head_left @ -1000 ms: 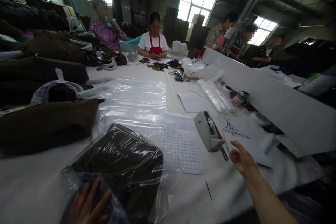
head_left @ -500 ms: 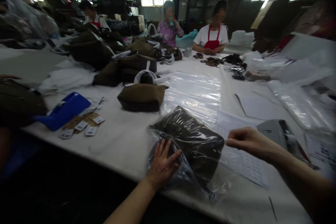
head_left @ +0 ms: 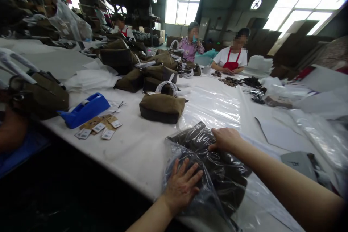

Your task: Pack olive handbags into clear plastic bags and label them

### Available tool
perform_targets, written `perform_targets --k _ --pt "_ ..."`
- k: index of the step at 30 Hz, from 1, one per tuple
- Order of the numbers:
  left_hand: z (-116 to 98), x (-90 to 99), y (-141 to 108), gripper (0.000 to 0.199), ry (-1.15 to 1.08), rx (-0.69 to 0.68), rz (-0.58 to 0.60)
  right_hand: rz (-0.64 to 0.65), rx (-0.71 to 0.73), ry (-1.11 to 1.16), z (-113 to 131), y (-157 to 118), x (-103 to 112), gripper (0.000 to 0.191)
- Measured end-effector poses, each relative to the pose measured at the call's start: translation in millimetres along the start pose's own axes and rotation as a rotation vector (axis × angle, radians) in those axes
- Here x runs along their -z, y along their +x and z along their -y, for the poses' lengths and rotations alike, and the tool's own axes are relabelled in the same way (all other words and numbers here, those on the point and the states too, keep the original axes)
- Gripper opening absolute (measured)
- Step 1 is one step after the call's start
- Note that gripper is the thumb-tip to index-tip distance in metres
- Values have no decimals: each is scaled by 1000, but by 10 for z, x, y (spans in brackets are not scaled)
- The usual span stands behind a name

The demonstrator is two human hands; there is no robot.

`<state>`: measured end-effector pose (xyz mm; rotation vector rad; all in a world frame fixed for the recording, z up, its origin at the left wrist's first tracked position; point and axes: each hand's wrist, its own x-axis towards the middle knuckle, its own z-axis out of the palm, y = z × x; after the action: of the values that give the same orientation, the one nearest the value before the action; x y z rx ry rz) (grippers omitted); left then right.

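Clear polythene sleeve (head_left: 172, 163) wraps a dark olive fabric bundle (head_left: 227, 172) at 12 o'clock in the head view, on a white-covered work table (head_left: 127, 152); its long axis runs from 11 to 5 o'clock. The left hand (head_left: 182, 187), nearer the camera, lies flat with fingers spread on the bundle's near part. The right hand (head_left: 225, 140) rests on its far part, loosely curled; neither hand is clenched around it. A blue tape dispenser (head_left: 84, 110) sits at 10 o'clock.

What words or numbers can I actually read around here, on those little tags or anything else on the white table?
Brown-and-white paper hang tags beside the blue plastic tape dispenser: printed, too small to read.
Grey tape dispenser: one small mark, too blurred to read.
Nothing else is readable.
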<state>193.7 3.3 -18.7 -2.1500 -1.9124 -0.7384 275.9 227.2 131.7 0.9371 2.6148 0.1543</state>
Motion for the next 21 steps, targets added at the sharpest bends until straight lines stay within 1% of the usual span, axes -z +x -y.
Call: perform_targets --k 2,3,4,5,6,7,9,10,11,12,13,14,16,18,19,21 --pt "19 43 9 50 -29 -44 -6 -59 -112 10 -374 -114 -62 53" --pt "45 74 -6 49 -62 -39 -18 -86 -167 73 -545 -201 -139 54" --pt "85 110 -39 47 -109 -14 -41 -103 -219 185 -695 -299 -245 57" --pt "137 150 -89 44 -168 43 -81 -106 -264 340 -820 -402 -374 61" --pt "201 192 -154 40 -236 149 -143 -83 -297 525 -919 -501 -517 66" --pt "271 235 -228 37 -314 317 -218 -33 -318 711 -990 -590 -665 71" --pt "402 314 -371 35 -525 781 -351 106 -318 1031 -1060 -716 -936 75" --pt "453 348 -423 38 -664 1020 -382 160 -301 1153 -1065 -751 -1046 74" --pt "491 376 -450 42 -820 1223 -382 190 -283 1249 -1057 -769 -1136 72" --pt "516 399 -451 47 -980 1363 -354 194 -266 1325 -1039 -774 -1204 68" --pt "529 416 -425 52 -1123 1446 -310 180 -251 1392 -1015 -770 -1253 64" --pt "535 429 -375 57 -1224 1488 -265 166 -247 1463 -988 -765 -1285 60" --pt "542 447 -224 74 -1294 1545 -160 204 -263 1649 -934 -765 -1321 53" --pt "554 470 -46 85 -1326 1556 -16 284 -302 1854 -882 -797 -1349 46" --pt "562 491 45 84 -1370 1528 67 291 -324 1936 -854 -826 -1368 41" --pt "563 573 240 68 -1494 1396 231 217 -380 2048 -790 -901 -1418 34"
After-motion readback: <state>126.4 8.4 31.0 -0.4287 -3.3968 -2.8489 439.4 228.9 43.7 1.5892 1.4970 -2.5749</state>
